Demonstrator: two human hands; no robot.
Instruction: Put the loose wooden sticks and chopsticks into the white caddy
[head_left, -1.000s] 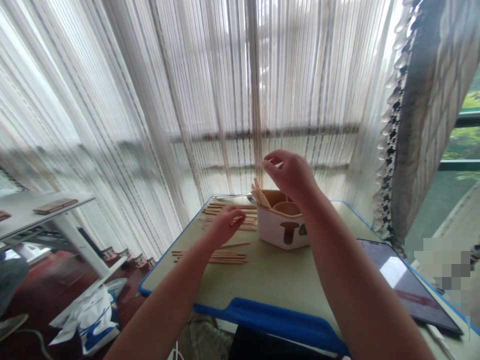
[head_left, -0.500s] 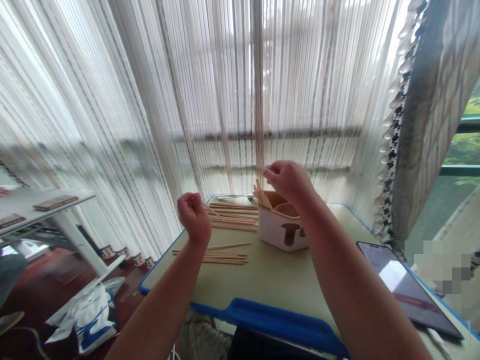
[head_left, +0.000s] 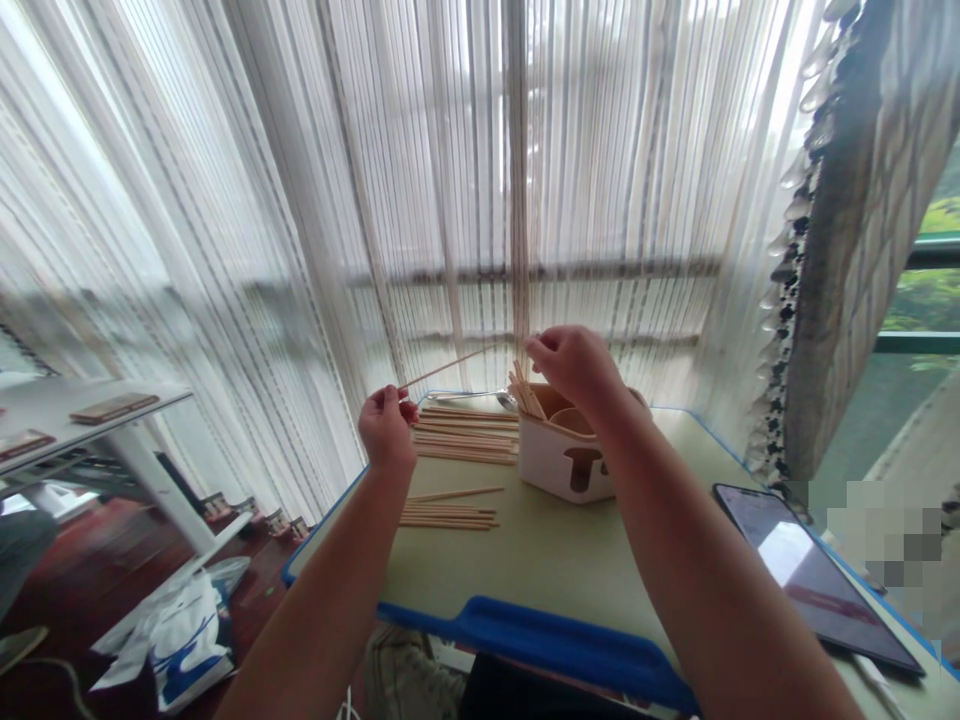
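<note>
My left hand (head_left: pixel 388 428) is closed around the near end of a thin wooden chopstick (head_left: pixel 454 366). The stick slants up to the right, its far tip close to my right fingertips. My right hand (head_left: pixel 574 358) hovers over a white box (head_left: pixel 559 465) with brown shapes on its front, thumb and fingers pinched; what they hold, if anything, I cannot make out. Several chopsticks (head_left: pixel 528 392) lean in the box's left corner. Left of the box lies a row of chopsticks (head_left: pixel 469 437), and a smaller group of chopsticks (head_left: pixel 450 515) lies nearer to me.
Behind the row rests a metal spoon (head_left: pixel 504 399). A tablet (head_left: pixel 814 575) with a cable lies along the right side of the blue-edged table (head_left: pixel 555 570). Sheer curtains (head_left: pixel 450 200) hang just behind it. Another white table (head_left: pixel 127 395) stands at left.
My left hand rose from the chopstick row and moved left, and now holds one chopstick up, pointing toward the right hand. The right hand lowered slightly over the box, its fingers pinching closer together.
</note>
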